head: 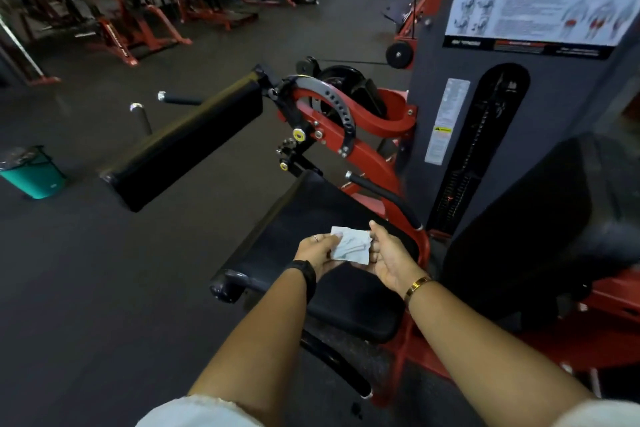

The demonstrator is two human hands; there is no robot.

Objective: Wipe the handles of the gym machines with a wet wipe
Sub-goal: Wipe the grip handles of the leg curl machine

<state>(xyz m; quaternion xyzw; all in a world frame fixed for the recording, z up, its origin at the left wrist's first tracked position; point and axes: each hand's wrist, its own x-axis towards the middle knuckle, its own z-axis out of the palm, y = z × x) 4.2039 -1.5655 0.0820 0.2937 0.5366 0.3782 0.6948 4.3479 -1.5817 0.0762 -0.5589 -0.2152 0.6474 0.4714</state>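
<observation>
A white wet wipe, folded into a small square, is stretched between both hands over the black seat pad of a red and grey leg curl machine. My left hand pinches its left edge. My right hand pinches its right edge with the thumb on top. Just beyond the hands, a black curved handle with a chrome end rises beside the seat on the right. A second black handle lies low under the seat near my left forearm.
A long black leg pad juts out to the left at mid height. The grey weight stack housing and black backrest fill the right. A teal bin stands on the dark floor at far left. Red machines line the back.
</observation>
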